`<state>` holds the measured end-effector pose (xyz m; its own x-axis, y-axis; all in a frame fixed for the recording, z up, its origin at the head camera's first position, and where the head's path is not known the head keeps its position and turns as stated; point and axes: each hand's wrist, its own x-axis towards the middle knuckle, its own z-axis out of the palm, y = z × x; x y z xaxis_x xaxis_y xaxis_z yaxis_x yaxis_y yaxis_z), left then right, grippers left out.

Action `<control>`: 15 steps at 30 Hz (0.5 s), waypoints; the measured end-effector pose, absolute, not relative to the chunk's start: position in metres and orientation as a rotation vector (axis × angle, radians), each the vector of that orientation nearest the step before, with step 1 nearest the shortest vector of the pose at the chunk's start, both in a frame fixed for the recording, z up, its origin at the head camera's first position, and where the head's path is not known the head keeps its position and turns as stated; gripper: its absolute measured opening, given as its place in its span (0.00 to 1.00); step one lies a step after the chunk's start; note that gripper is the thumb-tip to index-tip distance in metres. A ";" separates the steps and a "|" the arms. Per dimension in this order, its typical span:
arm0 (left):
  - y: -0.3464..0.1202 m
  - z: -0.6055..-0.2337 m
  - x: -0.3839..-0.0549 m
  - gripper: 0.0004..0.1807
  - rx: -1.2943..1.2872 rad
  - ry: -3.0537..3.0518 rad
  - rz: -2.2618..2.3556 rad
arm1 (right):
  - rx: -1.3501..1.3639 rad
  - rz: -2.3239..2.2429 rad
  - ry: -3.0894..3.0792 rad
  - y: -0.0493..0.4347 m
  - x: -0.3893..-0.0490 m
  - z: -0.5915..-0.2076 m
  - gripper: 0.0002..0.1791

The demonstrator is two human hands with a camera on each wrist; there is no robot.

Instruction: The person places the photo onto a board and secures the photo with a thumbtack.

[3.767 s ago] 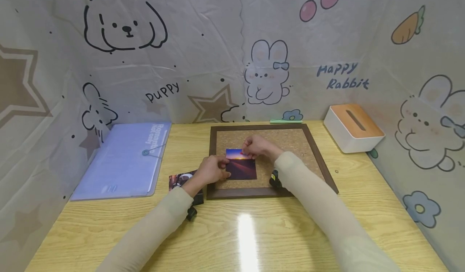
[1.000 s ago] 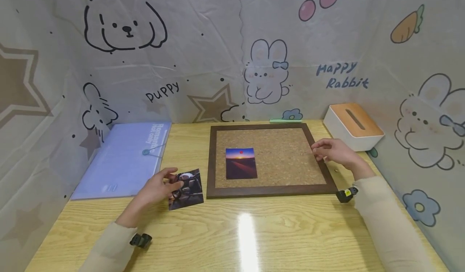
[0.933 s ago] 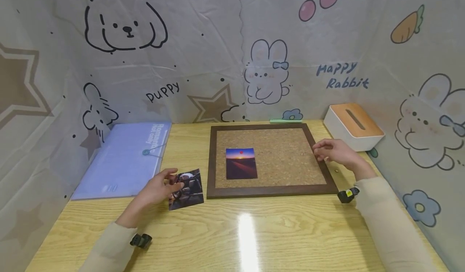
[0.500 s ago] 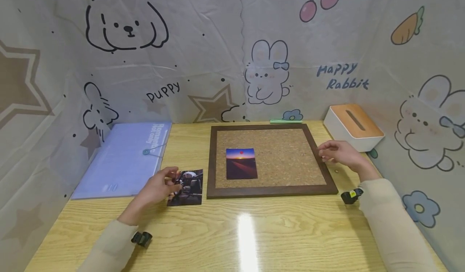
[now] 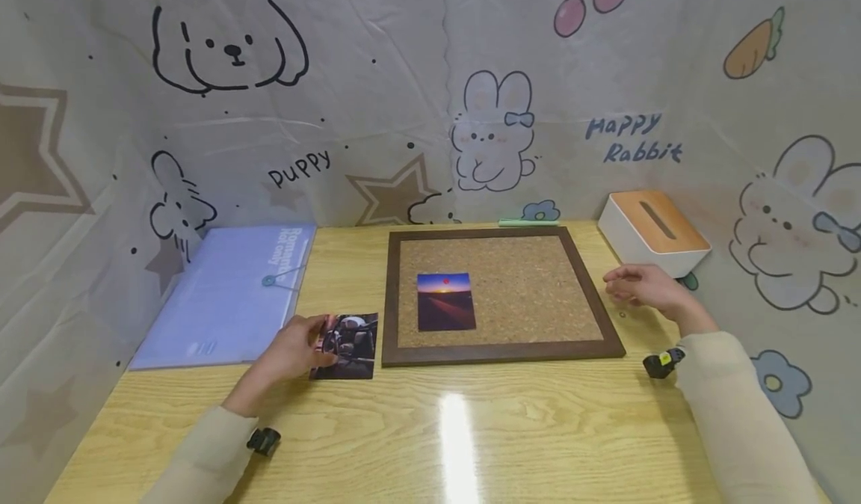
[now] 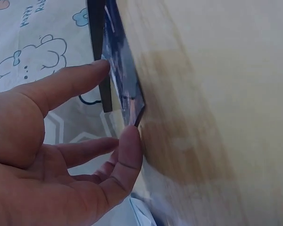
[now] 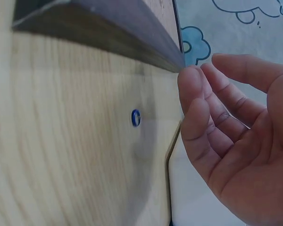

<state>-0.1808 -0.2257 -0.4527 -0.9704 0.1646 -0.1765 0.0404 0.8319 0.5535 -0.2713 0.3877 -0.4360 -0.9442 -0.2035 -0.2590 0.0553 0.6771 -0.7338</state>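
In the head view my left hand (image 5: 296,348) is over the left side of a dark photo (image 5: 353,343) lying on the table. Its thumb and a finger touch that photo's edge and corner in the left wrist view, with the photo seen almost edge-on. A sunset photo (image 5: 446,306), with a small red pin-like dot near its top, lies on the left part of a cork board (image 5: 531,291). My right hand (image 5: 649,287) hovers right of the board, fingers loosely curled around nothing. Below it is a small blue-rimmed ring-like spot (image 7: 136,117) on the table.
A pale blue document folder (image 5: 225,294) lies at the left. At the back right stands a white tissue box (image 5: 652,231) with a wooden lid. A thin green stick (image 5: 528,223) lies behind the board. Printed curtains surround the table.
Both hands have left the sunset photo, which stays on the cork. The left went to the dark photo, which has turned straighter; the right drew away rightward past the board's edge.
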 end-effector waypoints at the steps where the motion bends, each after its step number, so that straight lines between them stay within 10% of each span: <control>1: -0.225 -0.452 -0.181 0.48 0.154 2.797 0.843 | -0.114 -1.139 2.569 0.389 -0.271 -0.436 0.25; 15: -0.226 -0.456 -0.180 0.36 0.117 2.775 0.969 | -0.107 -1.110 2.557 0.396 -0.269 -0.442 0.24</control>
